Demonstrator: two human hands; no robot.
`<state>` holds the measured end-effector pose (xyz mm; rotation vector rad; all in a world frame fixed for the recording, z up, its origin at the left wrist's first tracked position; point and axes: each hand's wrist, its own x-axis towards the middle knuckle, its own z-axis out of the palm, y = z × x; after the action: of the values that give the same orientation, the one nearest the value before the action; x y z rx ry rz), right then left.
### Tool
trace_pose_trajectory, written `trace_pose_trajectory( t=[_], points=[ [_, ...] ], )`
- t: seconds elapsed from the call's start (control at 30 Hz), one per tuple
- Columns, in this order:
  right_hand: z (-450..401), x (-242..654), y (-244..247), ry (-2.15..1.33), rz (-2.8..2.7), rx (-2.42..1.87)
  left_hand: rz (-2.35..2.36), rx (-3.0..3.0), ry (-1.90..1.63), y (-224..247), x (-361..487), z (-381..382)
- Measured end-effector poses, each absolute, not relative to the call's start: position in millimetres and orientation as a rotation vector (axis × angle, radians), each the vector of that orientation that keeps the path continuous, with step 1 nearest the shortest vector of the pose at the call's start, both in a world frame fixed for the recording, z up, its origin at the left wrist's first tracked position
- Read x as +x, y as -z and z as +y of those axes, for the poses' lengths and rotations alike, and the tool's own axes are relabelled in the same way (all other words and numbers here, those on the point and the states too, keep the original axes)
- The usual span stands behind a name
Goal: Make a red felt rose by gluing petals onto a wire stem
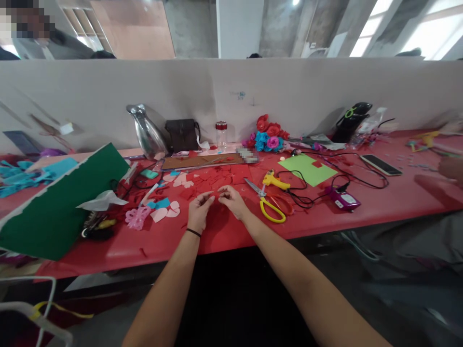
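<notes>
My left hand (200, 210) and my right hand (232, 202) face each other just above the red table, fingertips close together and thumbs bent in toward the fingers. Both are closed in a pinch; whatever lies between the fingers blends with the red behind it. Red paper pieces (226, 176) are scattered right beyond the fingertips. Pink paper petals (173, 209) and a blue paper piece (159, 204) lie left of my left hand. To the right of my right hand are yellow-handled scissors (272, 211), and a yellow glue gun (277, 180) lies behind them.
A green board (65, 202) leans at the left. Paper flowers (269, 135), a jar (221, 135) and a silver jug (146, 130) stand along the partition (144, 86). At right are a light-green sheet (309, 168), a purple power socket (343, 199), cables and a phone (381, 165).
</notes>
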<state>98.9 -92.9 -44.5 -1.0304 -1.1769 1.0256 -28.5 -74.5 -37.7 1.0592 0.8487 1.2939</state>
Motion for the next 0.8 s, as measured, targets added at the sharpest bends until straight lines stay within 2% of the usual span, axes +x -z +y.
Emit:
trace_pose_trajectory(
  t=[0.23,0.33,0.43,0.57,0.8],
  points=[
    [-97,105,41,-0.769,-1.276,-1.183,0.934,1.102,-1.344,37,-29,-74],
    [-107,142,27,-0.293,-1.369,-1.680,0.935,1.080,-1.360,36,-33,-74],
    [-118,194,12,-0.117,-1.264,-1.972,0.977,1.146,-1.261,35,-38,-72],
    [-124,241,2,-0.069,-1.212,-2.311,1.119,1.261,-0.947,33,-45,-63],
    [-122,252,-9,-0.113,-1.308,-2.479,1.211,1.294,-0.947,42,-43,-53]
  ],
)
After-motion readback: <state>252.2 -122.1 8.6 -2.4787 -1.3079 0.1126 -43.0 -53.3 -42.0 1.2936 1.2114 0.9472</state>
